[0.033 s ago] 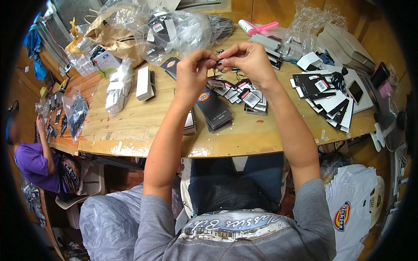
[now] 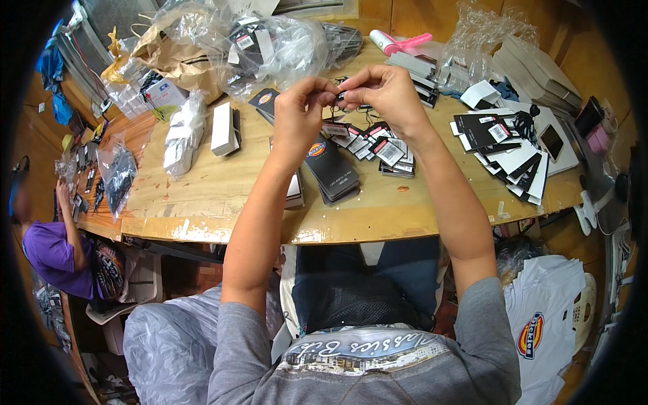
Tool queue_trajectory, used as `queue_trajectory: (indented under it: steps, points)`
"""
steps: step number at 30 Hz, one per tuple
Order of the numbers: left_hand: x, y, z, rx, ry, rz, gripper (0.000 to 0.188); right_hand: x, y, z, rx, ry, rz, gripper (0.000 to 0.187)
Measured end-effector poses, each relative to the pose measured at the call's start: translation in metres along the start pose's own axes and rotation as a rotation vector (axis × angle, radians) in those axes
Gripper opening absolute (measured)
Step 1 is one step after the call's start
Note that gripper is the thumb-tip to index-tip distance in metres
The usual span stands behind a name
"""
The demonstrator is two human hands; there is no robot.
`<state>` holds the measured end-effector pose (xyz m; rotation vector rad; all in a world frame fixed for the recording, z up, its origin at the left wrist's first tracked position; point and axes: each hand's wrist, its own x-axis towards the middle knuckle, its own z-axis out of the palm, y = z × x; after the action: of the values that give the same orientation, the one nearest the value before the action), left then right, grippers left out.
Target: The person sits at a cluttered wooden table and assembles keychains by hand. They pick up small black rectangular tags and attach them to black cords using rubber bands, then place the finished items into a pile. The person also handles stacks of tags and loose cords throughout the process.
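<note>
Above the far middle of the table, my left hand (image 2: 302,113) and my right hand (image 2: 386,96) meet with thumbs and fingertips pinched. Between them is a small black cord fastener (image 2: 340,96), largely covered by the fingers. Below the hands lies a fanned group of hang tags (image 2: 389,152) with barcode labels and black cords. A stack of dark grey cards (image 2: 331,172) with a coloured oval emblem rests just nearer to me. Under my left forearm, another pale-edged stack (image 2: 295,191) is partly hidden.
To the right, many black and white tags (image 2: 499,152) spread beside a phone (image 2: 551,144). A white card stack (image 2: 222,129) and a plastic-wrapped bundle (image 2: 183,138) stand left. Clear bags (image 2: 290,50) crowd the back. A co-worker in a purple shirt (image 2: 57,253) sits far left.
</note>
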<state>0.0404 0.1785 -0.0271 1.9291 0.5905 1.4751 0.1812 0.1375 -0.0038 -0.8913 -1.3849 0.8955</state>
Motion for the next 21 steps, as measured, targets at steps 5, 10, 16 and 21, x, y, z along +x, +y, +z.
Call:
queue_trajectory:
  steps: [5, 10, 16, 21]
  points:
    - [-0.001, -0.004, 0.003, 0.136, 0.062, 0.057, 0.012, 0.002, 0.003, 0.002, -0.006, 0.026, 0.015, 0.01]
    - [0.001, 0.003, 0.009, -0.023, 0.041, -0.048, 0.008, 0.002, -0.003, -0.002, 0.045, 0.063, -0.026, 0.011]
    - [-0.001, -0.003, 0.029, -0.173, -0.05, -0.08, 0.018, 0.005, -0.026, -0.024, 0.023, 0.202, -0.349, 0.009]
    - [0.024, 0.011, 0.031, -0.039, -0.304, -0.037, 0.02, -0.021, -0.061, -0.062, -0.159, 0.294, -0.318, 0.012]
